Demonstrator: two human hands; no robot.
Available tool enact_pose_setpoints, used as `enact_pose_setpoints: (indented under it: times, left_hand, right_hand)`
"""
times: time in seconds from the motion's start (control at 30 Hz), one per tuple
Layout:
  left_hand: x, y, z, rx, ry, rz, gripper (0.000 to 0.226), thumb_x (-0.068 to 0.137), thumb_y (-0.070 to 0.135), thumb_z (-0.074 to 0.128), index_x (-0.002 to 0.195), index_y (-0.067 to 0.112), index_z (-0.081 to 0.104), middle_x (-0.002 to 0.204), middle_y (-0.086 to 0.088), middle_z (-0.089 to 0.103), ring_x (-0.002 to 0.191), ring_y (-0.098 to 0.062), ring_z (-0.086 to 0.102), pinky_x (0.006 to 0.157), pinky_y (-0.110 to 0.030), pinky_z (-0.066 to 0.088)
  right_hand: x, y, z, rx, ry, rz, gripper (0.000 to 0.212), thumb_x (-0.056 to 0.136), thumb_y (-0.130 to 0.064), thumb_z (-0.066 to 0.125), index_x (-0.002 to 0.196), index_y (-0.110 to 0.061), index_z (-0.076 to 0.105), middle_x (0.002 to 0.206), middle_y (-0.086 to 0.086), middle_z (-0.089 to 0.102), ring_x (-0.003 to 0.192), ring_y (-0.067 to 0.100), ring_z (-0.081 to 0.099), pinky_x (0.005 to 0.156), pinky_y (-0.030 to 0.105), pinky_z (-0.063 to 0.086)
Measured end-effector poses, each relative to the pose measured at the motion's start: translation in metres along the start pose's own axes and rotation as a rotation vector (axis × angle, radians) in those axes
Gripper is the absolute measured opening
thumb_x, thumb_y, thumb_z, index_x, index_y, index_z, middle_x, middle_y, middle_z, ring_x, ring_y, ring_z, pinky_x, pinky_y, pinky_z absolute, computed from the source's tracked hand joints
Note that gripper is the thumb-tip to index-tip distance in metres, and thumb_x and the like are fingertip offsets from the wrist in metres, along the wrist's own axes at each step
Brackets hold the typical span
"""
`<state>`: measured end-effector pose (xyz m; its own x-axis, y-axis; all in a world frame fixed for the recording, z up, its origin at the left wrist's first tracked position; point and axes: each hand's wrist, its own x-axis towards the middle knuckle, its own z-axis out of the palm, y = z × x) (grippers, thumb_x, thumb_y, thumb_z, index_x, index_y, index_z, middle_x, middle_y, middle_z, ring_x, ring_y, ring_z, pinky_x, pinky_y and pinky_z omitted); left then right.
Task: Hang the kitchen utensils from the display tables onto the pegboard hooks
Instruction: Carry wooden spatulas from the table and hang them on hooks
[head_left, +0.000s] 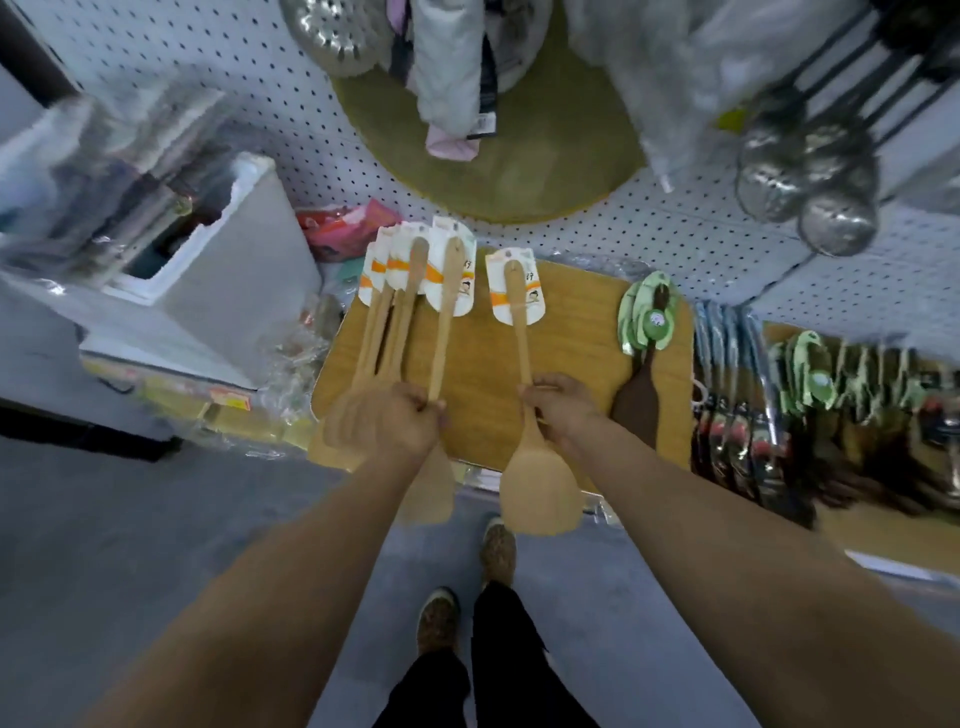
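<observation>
A: Where is the thing that goes up next?
B: It is in the right hand (561, 405); the fingers curl tight round the thin neck of 1 wooden spatula (540, 493); the flat wide end hangs down toward the feet; the long stick points up and away, toward the pegboard (701, 234).
A: And its card?
B: The white and orange card (519, 306) sits at the far top end of the stick, well apart from the grip; I think that end must meet a hook first; I cannot see a hole in it.
A: What about the left hand (407, 418)?
B: It grips a bunch of wooden spatulas (400, 322); they lie the same way, cards up, flat ends down; the right hand looks nearer to the bare part of the pegboard.
A: What are they like?
B: Pale, hard wood that looks smooth; the cards look shiny; the pegboard is white with rows of little holes; a flat brown wooden board (576, 343) is behind both hands.
</observation>
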<state>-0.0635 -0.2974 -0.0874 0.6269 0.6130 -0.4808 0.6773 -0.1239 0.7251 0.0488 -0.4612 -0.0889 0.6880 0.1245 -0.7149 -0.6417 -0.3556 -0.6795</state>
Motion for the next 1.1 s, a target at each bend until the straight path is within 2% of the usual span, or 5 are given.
enact_pose_setpoints:
  times: [0.17, 0.3, 0.7, 1.0, 1.1]
  left_hand:
    - [-0.07, 0.028, 0.046, -0.195, -0.216, 0.011, 0.013, 0.096, 0.002, 0.059, 0.108, 0.007, 0.057, 0.091, -0.013, 0.068, 0.062, -0.011, 0.066, 0.054, -0.013, 0.052]
    - [-0.119, 0.051, 0.108, -0.225, -0.379, 0.051, 0.011, 0.095, 0.0, 0.059, 0.092, 0.011, 0.056, 0.1, -0.021, 0.073, 0.069, -0.02, 0.069, 0.077, -0.041, 0.057]
    - [-0.358, 0.16, 0.359, -0.268, -0.486, 0.317, 0.028, 0.098, 0.028, 0.061, 0.077, 0.01, 0.056, 0.058, -0.007, 0.062, 0.04, -0.011, 0.055, 0.046, -0.023, 0.047]
    - [-0.498, 0.265, 0.491, -0.302, -0.626, 0.517, 0.006, 0.1, 0.028, 0.058, 0.103, 0.028, 0.063, 0.069, -0.009, 0.065, 0.053, -0.015, 0.057, 0.048, -0.02, 0.05]
    - [-0.525, 0.302, 0.544, -0.38, -0.702, 0.538, 0.015, 0.1, 0.021, 0.058, 0.106, 0.011, 0.067, 0.075, -0.01, 0.07, 0.056, -0.011, 0.065, 0.056, -0.025, 0.055]
  right_hand:
    - [-0.055, 0.027, -0.084, 0.171, 0.119, 0.029, 0.026, 0.089, -0.013, 0.076, 0.113, -0.011, 0.069, 0.104, 0.014, 0.07, 0.09, 0.025, 0.065, 0.069, 0.035, 0.052]
    - [-0.091, 0.055, -0.172, 0.319, 0.224, 0.017, 0.029, 0.088, -0.013, 0.077, 0.116, -0.011, 0.069, 0.106, 0.014, 0.073, 0.093, 0.027, 0.068, 0.079, 0.04, 0.056]
    - [-0.231, 0.158, -0.506, 0.565, 0.438, -0.169, 0.01, 0.095, -0.01, 0.066, 0.102, -0.017, 0.068, 0.092, 0.01, 0.065, 0.074, 0.021, 0.059, 0.058, 0.029, 0.045]
    - [-0.295, 0.178, -0.698, 0.721, 0.614, -0.359, 0.005, 0.098, -0.011, 0.063, 0.097, -0.013, 0.068, 0.079, 0.005, 0.066, 0.069, 0.016, 0.062, 0.059, 0.028, 0.05]
    - [-0.304, 0.173, -0.756, 0.774, 0.631, -0.427, 0.004, 0.098, -0.009, 0.062, 0.099, -0.011, 0.065, 0.077, 0.003, 0.066, 0.069, 0.014, 0.062, 0.057, 0.025, 0.051]
